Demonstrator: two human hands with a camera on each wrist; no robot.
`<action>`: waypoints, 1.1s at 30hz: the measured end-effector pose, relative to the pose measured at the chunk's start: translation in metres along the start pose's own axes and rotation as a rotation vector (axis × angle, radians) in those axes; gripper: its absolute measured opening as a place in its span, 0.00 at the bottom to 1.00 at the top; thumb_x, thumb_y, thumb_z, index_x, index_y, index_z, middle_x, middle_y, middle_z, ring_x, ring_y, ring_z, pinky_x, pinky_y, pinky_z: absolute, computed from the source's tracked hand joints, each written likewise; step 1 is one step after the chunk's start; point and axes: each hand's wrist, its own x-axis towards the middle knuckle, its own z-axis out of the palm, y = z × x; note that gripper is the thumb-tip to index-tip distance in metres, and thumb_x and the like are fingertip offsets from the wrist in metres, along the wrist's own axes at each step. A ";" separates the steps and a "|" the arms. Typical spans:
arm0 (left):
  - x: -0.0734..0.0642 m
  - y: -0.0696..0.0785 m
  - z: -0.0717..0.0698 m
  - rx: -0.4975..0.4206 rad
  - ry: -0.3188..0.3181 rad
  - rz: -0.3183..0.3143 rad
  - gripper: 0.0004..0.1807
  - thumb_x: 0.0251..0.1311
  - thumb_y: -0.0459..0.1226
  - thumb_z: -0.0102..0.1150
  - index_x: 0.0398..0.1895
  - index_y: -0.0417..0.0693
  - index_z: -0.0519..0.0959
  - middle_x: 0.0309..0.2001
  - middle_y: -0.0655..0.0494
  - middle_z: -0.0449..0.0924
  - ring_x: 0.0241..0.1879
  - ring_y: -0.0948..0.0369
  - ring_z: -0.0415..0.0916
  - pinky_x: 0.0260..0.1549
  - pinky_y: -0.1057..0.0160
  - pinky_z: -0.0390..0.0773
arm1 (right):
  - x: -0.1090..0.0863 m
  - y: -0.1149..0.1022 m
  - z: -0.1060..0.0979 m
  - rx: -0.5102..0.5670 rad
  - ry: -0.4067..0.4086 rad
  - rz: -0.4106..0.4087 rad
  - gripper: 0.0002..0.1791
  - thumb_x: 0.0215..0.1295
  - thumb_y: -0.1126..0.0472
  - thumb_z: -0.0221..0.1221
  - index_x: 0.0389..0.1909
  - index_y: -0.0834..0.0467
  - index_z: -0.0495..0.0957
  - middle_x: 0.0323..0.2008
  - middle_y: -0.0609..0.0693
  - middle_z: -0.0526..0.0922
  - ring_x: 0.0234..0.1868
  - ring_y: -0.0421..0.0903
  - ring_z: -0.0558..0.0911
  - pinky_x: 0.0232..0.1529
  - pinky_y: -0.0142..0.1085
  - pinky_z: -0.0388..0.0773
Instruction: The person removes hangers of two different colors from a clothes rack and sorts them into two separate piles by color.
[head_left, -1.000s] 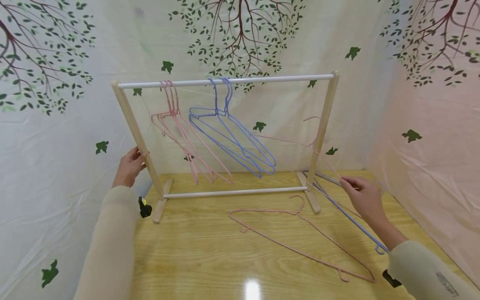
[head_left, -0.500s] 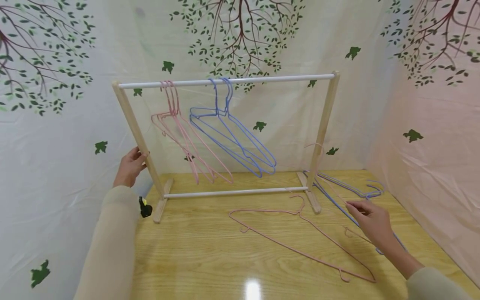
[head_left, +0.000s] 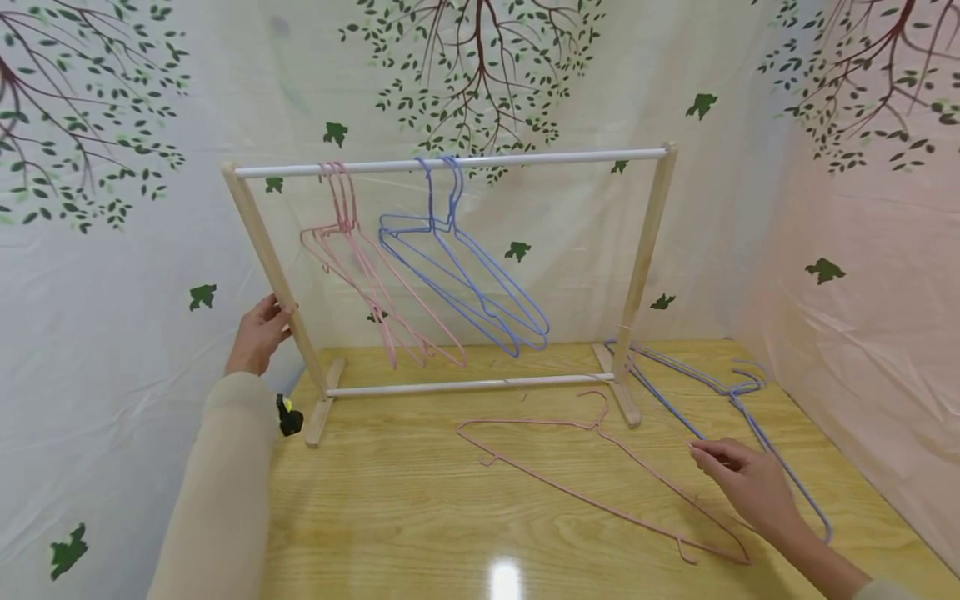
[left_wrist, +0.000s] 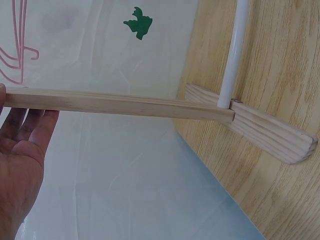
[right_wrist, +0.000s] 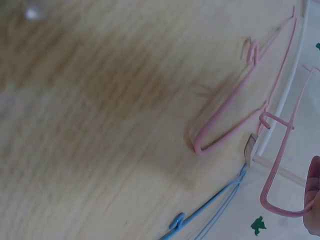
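Observation:
My left hand [head_left: 258, 337] grips the left wooden post [head_left: 260, 242] of a small clothes rack, its fingers passing behind the post in the left wrist view. Over the right side of the table, my right hand [head_left: 750, 483] pinches a pink clothes hanger [right_wrist: 276, 167] by one end. That hanger shows only faintly in the head view. Below it, another pink hanger [head_left: 588, 497] lies flat on the table. Blue hangers [head_left: 741, 390] lie beyond my right hand, partly hidden by it. Several pink hangers [head_left: 345, 225] and blue hangers [head_left: 438, 225] hang from the rack's bar.
The rack's white top bar [head_left: 555, 160] spans both posts, and a lower bar [head_left: 435, 387] joins its feet. A small black object [head_left: 289, 417] shows beside my left sleeve. Printed sheeting encloses the wooden table [head_left: 390, 500] at the back and sides.
My right hand has moved down and toward me, bringing the pink hanger lower, from beside the right post to over the table. My left hand stays on the post.

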 end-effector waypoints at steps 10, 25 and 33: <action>0.000 -0.001 -0.001 0.018 0.000 0.019 0.32 0.66 0.46 0.41 0.71 0.51 0.48 0.65 0.39 0.53 0.61 0.48 0.56 0.59 0.50 0.59 | -0.020 -0.015 0.020 0.120 -0.117 0.015 0.07 0.60 0.56 0.59 0.35 0.53 0.82 0.31 0.46 0.82 0.30 0.42 0.80 0.27 0.32 0.77; 0.005 -0.001 0.000 0.009 0.004 -0.006 0.31 0.66 0.45 0.41 0.71 0.53 0.48 0.65 0.41 0.54 0.61 0.49 0.56 0.59 0.50 0.59 | -0.005 -0.005 0.048 0.015 -0.171 0.177 0.18 0.61 0.48 0.57 0.40 0.58 0.82 0.33 0.49 0.83 0.30 0.42 0.77 0.27 0.31 0.75; 0.010 -0.004 -0.001 0.008 -0.002 0.005 0.31 0.67 0.45 0.41 0.71 0.50 0.47 0.65 0.40 0.53 0.61 0.49 0.56 0.59 0.51 0.60 | 0.004 0.006 0.056 -0.057 -0.162 0.110 0.16 0.62 0.52 0.57 0.43 0.59 0.80 0.38 0.50 0.82 0.34 0.44 0.77 0.28 0.30 0.75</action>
